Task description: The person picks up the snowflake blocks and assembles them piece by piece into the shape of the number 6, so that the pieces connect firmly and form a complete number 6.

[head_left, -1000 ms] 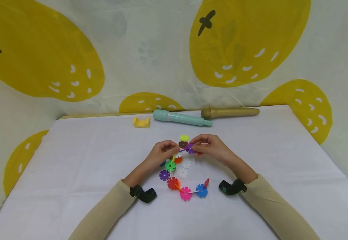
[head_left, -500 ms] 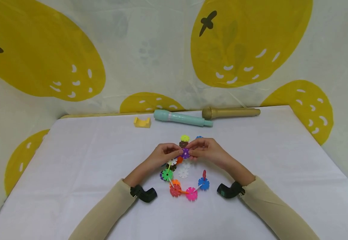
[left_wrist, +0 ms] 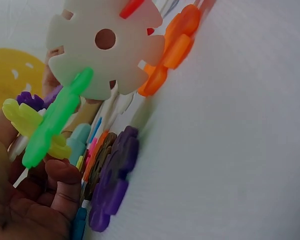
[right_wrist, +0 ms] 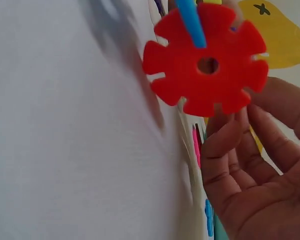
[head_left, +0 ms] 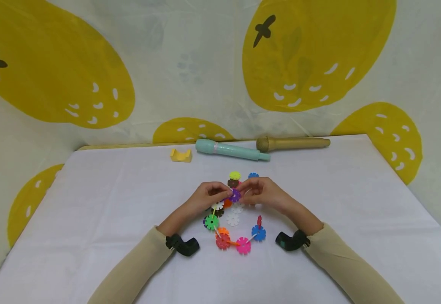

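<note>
In the head view my left hand (head_left: pixel 209 196) pinches a purple notched disc (head_left: pixel 235 195) at one end of a chain of slotted plastic discs. From there the chain hangs through a white disc (head_left: pixel 217 205), a green disc (head_left: pixel 211 222), a red-orange disc (head_left: pixel 223 241), a pink disc (head_left: pixel 243 245) and a blue disc (head_left: pixel 258 233). A red disc (right_wrist: pixel 205 62) ends it, large in the right wrist view. My right hand (head_left: pixel 263 192) is beside the purple disc, thumb and index finger parted. The red disc hides part of the right fingers in the right wrist view.
Loose discs lie under and behind the chain: yellow (head_left: pixel 234 175), brown (head_left: pixel 233 183), blue (head_left: pixel 253 175), white (head_left: pixel 233 219) and dark purple (left_wrist: pixel 115 180). Farther back are a yellow notched block (head_left: pixel 181 156), a mint toy microphone (head_left: pixel 231 150) and a gold toy microphone (head_left: pixel 292 143).
Both hands came together at the purple disc, which shifted left and down from the right fingers to the left ones. The right fingers have since parted slightly from it. The chain swung slightly.
</note>
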A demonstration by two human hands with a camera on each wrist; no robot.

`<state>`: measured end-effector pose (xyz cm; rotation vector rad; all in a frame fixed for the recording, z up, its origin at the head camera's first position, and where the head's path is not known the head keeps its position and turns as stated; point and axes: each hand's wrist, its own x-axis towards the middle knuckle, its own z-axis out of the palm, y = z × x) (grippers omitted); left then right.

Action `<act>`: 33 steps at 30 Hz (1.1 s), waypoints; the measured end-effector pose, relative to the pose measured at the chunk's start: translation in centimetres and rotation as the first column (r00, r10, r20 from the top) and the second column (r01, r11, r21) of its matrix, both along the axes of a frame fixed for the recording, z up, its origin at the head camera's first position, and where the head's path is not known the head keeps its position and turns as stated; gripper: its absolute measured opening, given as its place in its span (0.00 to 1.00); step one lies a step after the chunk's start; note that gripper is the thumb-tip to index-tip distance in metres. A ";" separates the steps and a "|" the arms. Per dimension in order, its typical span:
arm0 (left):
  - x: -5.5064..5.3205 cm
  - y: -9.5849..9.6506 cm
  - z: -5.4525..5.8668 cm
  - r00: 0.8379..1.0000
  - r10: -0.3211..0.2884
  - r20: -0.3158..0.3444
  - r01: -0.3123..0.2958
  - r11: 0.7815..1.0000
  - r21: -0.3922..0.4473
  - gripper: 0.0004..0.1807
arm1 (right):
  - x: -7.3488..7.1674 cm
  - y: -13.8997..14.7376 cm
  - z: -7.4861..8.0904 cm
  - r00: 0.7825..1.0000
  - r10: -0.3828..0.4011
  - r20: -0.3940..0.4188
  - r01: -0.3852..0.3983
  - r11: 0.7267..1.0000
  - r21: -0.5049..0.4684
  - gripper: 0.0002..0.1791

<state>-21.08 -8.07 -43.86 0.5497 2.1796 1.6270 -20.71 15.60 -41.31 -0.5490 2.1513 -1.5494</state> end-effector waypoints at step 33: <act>0.8 0.1 2.0 0.997 0.066 0.040 -0.066 0.998 0.017 0.12 | 0.5 -0.3 -0.4 0.992 -0.013 -0.129 0.039 0.980 0.196 0.10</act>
